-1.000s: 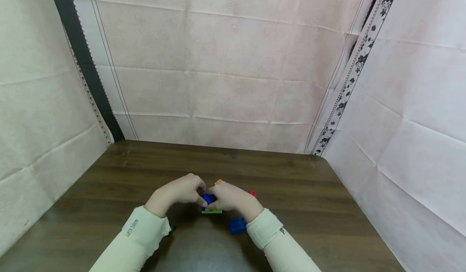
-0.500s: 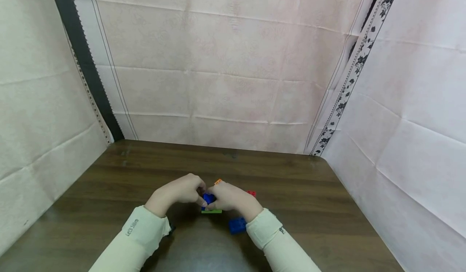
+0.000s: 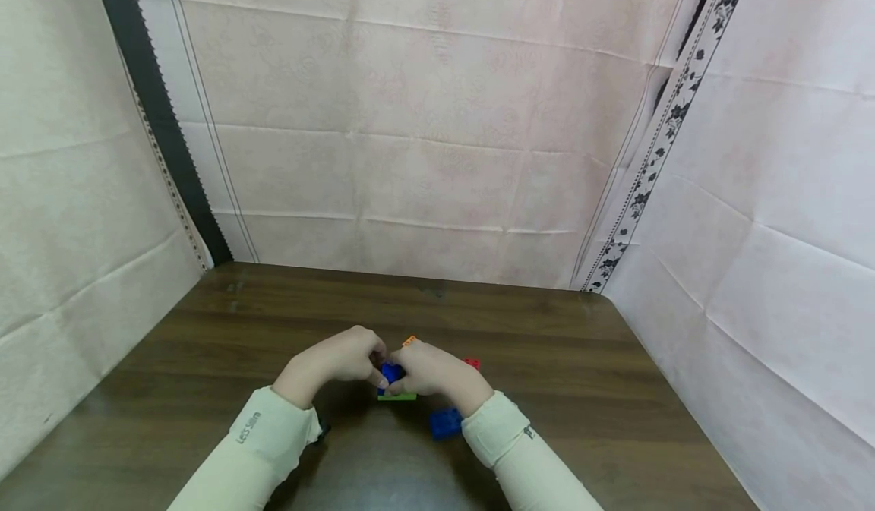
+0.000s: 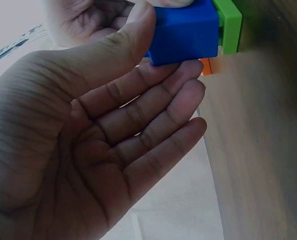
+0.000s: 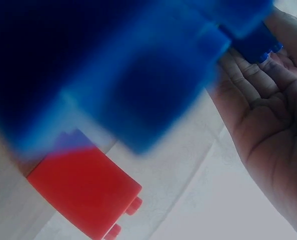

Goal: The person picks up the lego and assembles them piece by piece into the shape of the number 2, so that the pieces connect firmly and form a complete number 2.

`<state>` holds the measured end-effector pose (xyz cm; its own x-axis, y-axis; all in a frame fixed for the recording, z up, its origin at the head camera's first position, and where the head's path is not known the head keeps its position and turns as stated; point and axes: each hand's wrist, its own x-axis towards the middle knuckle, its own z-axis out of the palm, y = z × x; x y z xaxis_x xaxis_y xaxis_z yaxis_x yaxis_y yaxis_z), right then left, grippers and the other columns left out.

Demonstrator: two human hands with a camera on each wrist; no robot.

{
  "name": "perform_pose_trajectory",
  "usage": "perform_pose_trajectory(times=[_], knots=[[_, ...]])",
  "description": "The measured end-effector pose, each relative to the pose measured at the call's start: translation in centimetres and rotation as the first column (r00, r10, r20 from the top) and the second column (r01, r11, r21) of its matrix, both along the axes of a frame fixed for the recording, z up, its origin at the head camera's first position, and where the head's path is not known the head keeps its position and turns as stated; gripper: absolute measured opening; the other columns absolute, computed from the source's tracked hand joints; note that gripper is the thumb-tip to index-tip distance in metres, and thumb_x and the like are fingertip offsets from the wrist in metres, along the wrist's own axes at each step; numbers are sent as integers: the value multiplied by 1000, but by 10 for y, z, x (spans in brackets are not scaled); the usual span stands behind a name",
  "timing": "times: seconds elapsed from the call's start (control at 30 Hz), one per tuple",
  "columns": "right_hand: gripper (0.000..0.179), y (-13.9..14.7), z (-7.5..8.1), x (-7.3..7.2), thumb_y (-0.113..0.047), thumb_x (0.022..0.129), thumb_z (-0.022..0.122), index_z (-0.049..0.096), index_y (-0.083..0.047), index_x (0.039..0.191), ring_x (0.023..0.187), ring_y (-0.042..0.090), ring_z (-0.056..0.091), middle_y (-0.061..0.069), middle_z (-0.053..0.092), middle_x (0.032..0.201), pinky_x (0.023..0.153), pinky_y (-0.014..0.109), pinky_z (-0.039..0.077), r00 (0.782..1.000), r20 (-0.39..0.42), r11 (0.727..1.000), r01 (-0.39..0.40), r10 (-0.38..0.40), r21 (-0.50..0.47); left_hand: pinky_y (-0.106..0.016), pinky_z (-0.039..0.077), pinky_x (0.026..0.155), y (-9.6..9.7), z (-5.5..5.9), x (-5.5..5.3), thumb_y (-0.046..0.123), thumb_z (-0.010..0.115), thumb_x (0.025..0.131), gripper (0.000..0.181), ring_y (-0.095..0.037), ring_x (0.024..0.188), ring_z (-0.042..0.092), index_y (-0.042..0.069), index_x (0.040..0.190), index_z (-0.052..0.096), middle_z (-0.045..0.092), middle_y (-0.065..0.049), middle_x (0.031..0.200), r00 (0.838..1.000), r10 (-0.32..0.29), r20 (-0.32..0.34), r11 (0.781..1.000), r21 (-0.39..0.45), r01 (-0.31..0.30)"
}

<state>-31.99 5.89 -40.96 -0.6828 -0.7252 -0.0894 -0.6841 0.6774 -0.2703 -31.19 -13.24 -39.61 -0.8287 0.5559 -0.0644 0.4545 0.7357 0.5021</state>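
Gripping blue block (image 3: 392, 373), left hand (image 3: 339, 355) faces right hand (image 3: 431, 370).

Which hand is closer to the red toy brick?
Right. The red toy brick peeks out just beyond the right hand, near its wrist. The left hand is farther away, on the right hand's other side.

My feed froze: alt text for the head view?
Left hand and right hand hold a blue block over a green piece on a wooden table. Nearby, partly hidden: another blue block, a red block, an orange block.
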Motion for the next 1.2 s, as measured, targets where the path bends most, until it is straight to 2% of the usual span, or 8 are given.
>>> perform_pose_trajectory(times=[0.27, 0.43, 0.6, 0.8, 1.03, 1.2], knots=[[23, -2, 0, 2, -35, 92, 75, 58, -19, 87, 57, 5, 42, -10, 43, 65, 52, 19, 35, 999, -41, 999, -35, 35, -3, -33, 52, 68, 2, 2, 4, 21, 86, 81, 16, -11, 71, 59, 14, 91, 75, 65, 8, 79, 1000, 10, -22, 1000, -13, -11], [24, -2, 0, 2, -34, 92, 75, 57, -19, 86, 56, 5, 41, -10, 40, 64, 52, 19, 35, 998, -41, 999, -38, 38, -5, -33, 52, 66, 1, 0, 2, 22, 86, 81, 16, -12, 68, 58, 15, 88, 75, 65, 9, 77, 1000, 8, -30, 1000, -1, -8], [23, -3, 0, 2, -35, 92, 75, 58, -21, 87, 56, 4, 42, -11, 43, 63, 52, 18, 36, 998, -52, 999, -36, 36, -2, -33, 52, 65, 2, -1, 1, 22, 88, 79, 16, -13, 67, 58, 16, 86, 74, 65, 9, 75, 999, 32, -18, 999, 2, -32], [21, -3, 0, 5, -34, 93, 74, 60, -20, 87, 56, 4, 44, -11, 47, 64, 51, 18, 38, 999, -49, 1000, -15, 16, 5, -33, 51, 65, 7, 4, 8, 17, 87, 79, 14, -14, 67, 57, 15, 83, 74, 64, 7, 74, 998, 65, -8, 998, -16, -65], [29, -4, 0, 6, -31, 95, 73, 54, -17, 77, 50, 5, 39, -9, 40, 60, 48, 18, 34, 999, -40, 1000, -10, 10, 3, -34, 52, 63, 14, 11, 14, 8, 86, 78, 13, -15, 66, 58, 12, 81, 74, 64, 4, 72, 995, 103, -18, 993, -55, -103], [33, -4, -1, 4, -30, 95, 72, 51, -17, 73, 49, 4, 37, -9, 37, 58, 47, 18, 32, 999, -41, 1000, -18, 17, -15, -34, 53, 63, 16, 10, 13, 6, 85, 77, 13, -16, 65, 58, 11, 82, 74, 64, 4, 72, 993, 112, -45, 990, -82, -116]])
